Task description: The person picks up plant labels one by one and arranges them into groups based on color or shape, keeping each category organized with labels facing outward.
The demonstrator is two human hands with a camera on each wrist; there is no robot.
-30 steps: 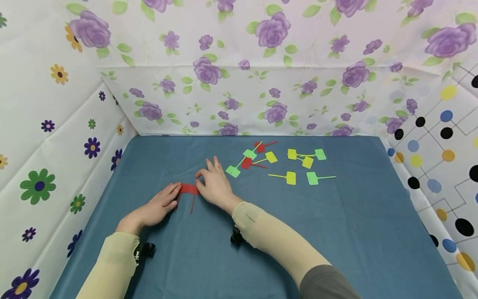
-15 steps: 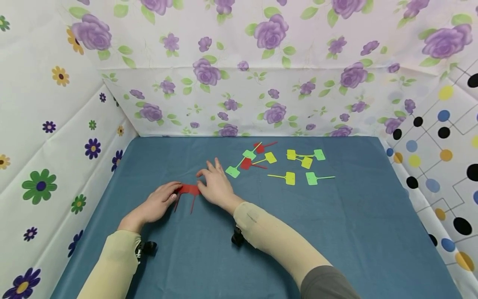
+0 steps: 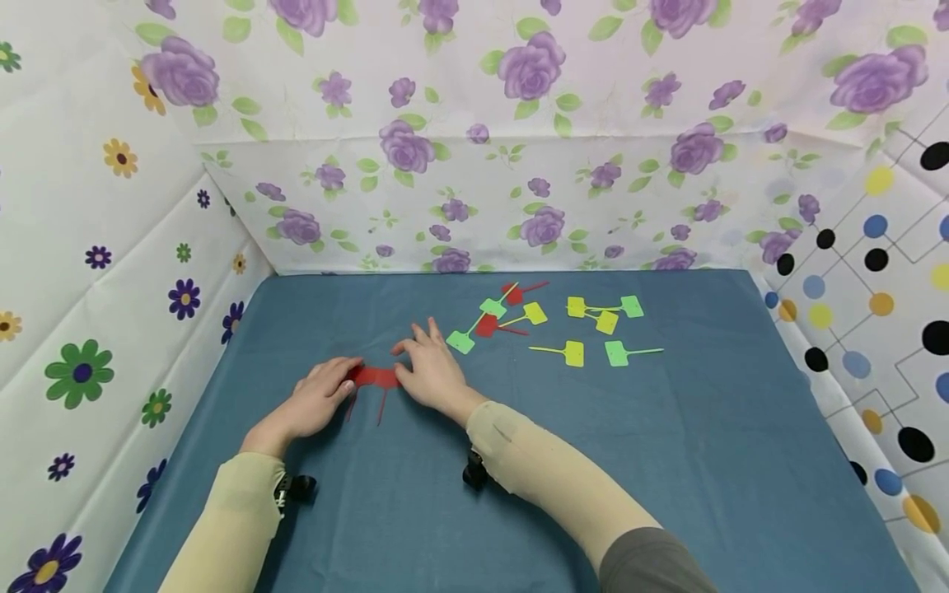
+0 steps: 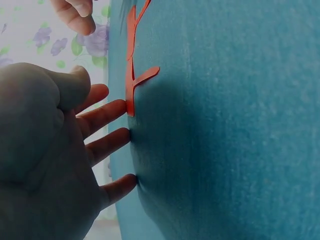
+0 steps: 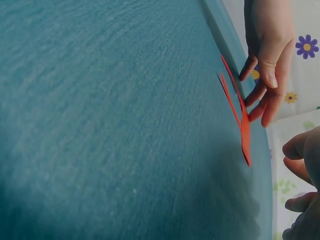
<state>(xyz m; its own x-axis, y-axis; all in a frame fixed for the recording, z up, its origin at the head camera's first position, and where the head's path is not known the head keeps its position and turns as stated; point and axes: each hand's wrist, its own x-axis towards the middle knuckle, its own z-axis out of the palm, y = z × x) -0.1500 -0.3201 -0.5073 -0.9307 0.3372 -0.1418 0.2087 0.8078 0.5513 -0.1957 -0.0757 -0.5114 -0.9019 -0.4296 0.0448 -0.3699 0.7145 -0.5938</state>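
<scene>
Two red flag-shaped plastic tags lie side by side on the blue cloth in the head view, plates adjoining and thin stems toward me: a left red tag (image 3: 363,376) and a right red tag (image 3: 385,378). My left hand (image 3: 315,399) touches the left tag's outer edge with its fingertips. In the left wrist view its fingers (image 4: 105,117) are spread and fairly straight, fingertips on the cloth. My right hand (image 3: 432,371) is beside the right tag, fingers loosely bent and holding nothing. In the right wrist view its fingers (image 5: 300,145) appear apart from the red tags (image 5: 245,145).
Farther back, several tags overlap: green tags (image 3: 460,342), red tags (image 3: 486,326) and a yellow tag (image 3: 535,313). To their right lie more yellow tags (image 3: 574,353) and green tags (image 3: 616,353). Patterned fabric walls (image 3: 334,222) border the blue cloth (image 3: 593,461) at back and sides.
My left hand has shifted slightly, so more of the left red tag and its stem shows. The right hand keeps nearly the same place beside the right tag.
</scene>
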